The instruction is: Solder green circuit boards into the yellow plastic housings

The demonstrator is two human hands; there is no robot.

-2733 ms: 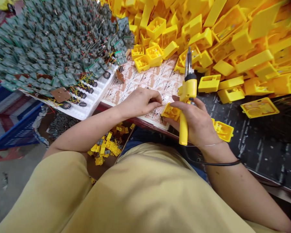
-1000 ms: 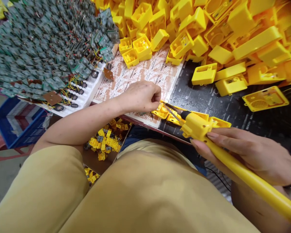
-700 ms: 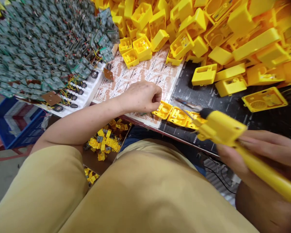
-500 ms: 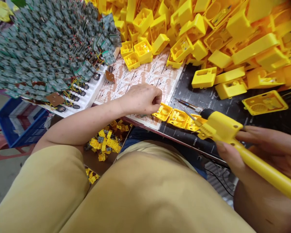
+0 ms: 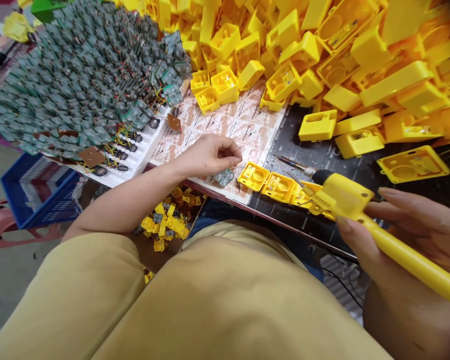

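Observation:
My right hand (image 5: 408,260) is wrapped round the yellow handle of a soldering iron (image 5: 348,199), whose metal tip points left over the bench. A thin metal tube runs beside the tip. Below the iron, a row of open yellow plastic cases (image 5: 253,176) lies near the bench edge, with small parts inside. My left hand (image 5: 210,156) is pinched just left of this row; what its fingertips hold, if anything, is too small to make out. Right under those fingers a small green circuit board (image 5: 224,177) lies on the patterned sheet.
A heap of circuit boards (image 5: 82,75) with wires and small round parts covers the left on white foam (image 5: 150,142). Yellow cases (image 5: 285,40) pile up at the back and right. Below stand a blue crate (image 5: 18,195) and a box of yellow parts (image 5: 168,220).
My left hand has drawn back slightly left from the first yellow case, its fingers loosening into a pinch, and the green board beneath shows more. The right hand holds the iron almost still.

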